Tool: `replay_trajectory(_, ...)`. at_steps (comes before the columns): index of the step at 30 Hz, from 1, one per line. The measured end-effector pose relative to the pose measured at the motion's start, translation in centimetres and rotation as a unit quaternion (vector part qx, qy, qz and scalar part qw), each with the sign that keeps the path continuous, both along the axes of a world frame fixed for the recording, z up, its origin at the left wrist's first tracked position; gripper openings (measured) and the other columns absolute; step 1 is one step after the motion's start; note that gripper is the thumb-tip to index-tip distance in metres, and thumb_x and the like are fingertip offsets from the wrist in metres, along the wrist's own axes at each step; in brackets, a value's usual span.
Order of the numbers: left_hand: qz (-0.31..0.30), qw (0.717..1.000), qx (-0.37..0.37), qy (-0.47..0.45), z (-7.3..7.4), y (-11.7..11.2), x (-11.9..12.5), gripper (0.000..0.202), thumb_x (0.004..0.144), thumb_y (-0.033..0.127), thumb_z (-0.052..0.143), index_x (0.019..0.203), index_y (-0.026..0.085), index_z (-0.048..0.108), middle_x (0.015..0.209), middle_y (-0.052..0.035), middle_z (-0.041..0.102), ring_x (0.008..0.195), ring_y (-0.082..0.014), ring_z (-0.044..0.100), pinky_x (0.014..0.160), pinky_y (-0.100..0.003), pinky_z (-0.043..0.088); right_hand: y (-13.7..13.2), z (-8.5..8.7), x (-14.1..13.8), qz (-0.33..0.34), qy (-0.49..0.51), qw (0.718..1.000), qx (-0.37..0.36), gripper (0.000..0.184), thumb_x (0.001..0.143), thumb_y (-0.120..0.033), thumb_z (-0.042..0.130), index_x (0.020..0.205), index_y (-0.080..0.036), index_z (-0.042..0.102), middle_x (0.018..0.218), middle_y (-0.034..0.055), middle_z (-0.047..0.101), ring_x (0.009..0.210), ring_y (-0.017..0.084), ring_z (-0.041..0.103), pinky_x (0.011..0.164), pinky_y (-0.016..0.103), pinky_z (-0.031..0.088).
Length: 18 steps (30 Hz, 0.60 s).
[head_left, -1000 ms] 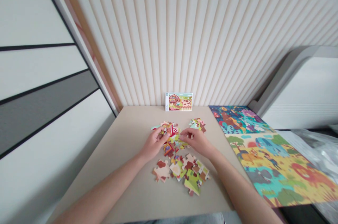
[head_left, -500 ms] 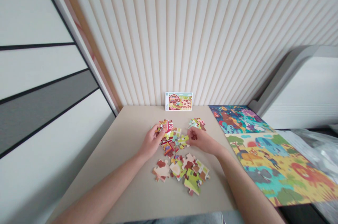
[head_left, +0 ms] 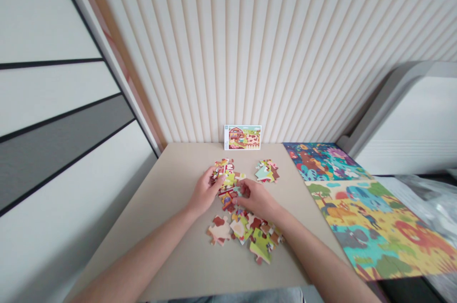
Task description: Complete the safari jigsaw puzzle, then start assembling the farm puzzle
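Note:
On a beige table (head_left: pixel 171 207), my left hand (head_left: pixel 203 192) curls its fingers round a clump of joined puzzle pieces (head_left: pixel 224 174) with red and yellow print. My right hand (head_left: pixel 255 199) lies just right of it, fingers bent down onto loose pieces (head_left: pixel 233 194) at the middle of the heap. What its fingertips pinch is hidden. A second pile of loose pieces (head_left: pixel 250 236) lies nearer me, partly under my right wrist. A small separate cluster (head_left: pixel 267 171) sits farther right.
A reference card (head_left: pixel 243 137) with a farm picture leans against the ribbed wall at the table's back edge. A large finished colourful puzzle (head_left: pixel 360 207) covers the table's right side. Panelled wall stands at the left.
My right hand moved left and nearer, from beside the small right cluster onto the middle pieces. The left hand's clump shifted slightly up and away.

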<state>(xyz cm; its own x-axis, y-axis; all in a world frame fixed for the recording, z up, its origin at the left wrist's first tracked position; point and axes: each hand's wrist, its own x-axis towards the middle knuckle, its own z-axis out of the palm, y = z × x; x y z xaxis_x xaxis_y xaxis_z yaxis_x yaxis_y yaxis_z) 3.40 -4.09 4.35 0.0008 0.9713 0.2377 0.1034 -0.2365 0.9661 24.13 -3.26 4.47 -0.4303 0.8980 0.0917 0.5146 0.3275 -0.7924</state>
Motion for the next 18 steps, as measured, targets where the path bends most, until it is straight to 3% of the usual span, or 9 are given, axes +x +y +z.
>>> replay_trajectory(4, 0.057, 0.998, 0.004, -0.004, -0.3, 0.6, -0.5, 0.036, 0.088, 0.050, 0.064, 0.107, 0.019, 0.062, 0.097, -0.0036, 0.071, 0.083, -0.0199, 0.066, 0.073, -0.027, 0.051, -0.4, 0.5, 0.3, 0.043, -0.063, 0.996, 0.038, 0.039, 0.064, -0.034, 0.087, 0.095, -0.021, 0.066, 0.094, 0.0019, 0.062, 0.080, 0.017, 0.055, 0.070, 0.028, 0.040)
replay_trajectory(7, 0.061, 0.998, 0.003, 0.011, -0.7, 0.8, -0.8, 0.036, 0.088, 0.050, 0.064, 0.107, 0.019, 0.062, 0.093, -0.0033, 0.070, 0.080, -0.0193, 0.065, 0.070, -0.026, 0.050, -0.3, 0.6, 0.7, 0.043, -0.023, 0.999, -0.021, 0.033, 0.067, -0.028, 0.084, 0.090, -0.021, 0.062, 0.082, -0.0021, 0.060, 0.071, 0.013, 0.051, 0.062, 0.025, 0.037)
replay_trajectory(11, 0.041, 0.999, 0.001, 0.023, -0.6, 0.7, -0.8, 0.034, 0.090, 0.049, 0.062, 0.106, 0.019, 0.062, 0.091, -0.0023, 0.070, 0.081, -0.0193, 0.065, 0.074, -0.027, 0.051, 0.6, 0.8, 1.3, 0.041, 0.134, 0.986, -0.095, 0.027, 0.080, -0.037, 0.075, 0.087, -0.021, 0.054, 0.071, -0.0052, 0.056, 0.062, 0.011, 0.049, 0.058, 0.024, 0.038)
replay_trajectory(14, -0.006, 1.000, -0.007, 0.016, -0.3, 0.2, -0.4, 0.034, 0.092, 0.048, 0.060, 0.108, 0.019, 0.063, 0.099, -0.0039, 0.071, 0.091, -0.0212, 0.067, 0.081, -0.029, 0.053, 1.2, 0.9, 1.2, 0.024, 0.241, 0.964, -0.112, 0.035, 0.079, -0.046, 0.076, 0.088, -0.021, 0.053, 0.072, -0.0046, 0.057, 0.062, 0.011, 0.053, 0.060, 0.025, 0.041)
replay_trajectory(18, -0.064, 0.998, -0.019, 0.003, -0.2, -0.2, 0.1, 0.037, 0.089, 0.046, 0.064, 0.115, 0.019, 0.062, 0.110, -0.0059, 0.071, 0.096, -0.0225, 0.067, 0.084, -0.030, 0.054, 1.4, 0.5, 0.3, -0.004, 0.278, 0.953, -0.123, 0.041, 0.077, -0.053, 0.076, 0.091, -0.021, 0.054, 0.075, -0.0018, 0.062, 0.065, 0.014, 0.060, 0.063, 0.028, 0.047)
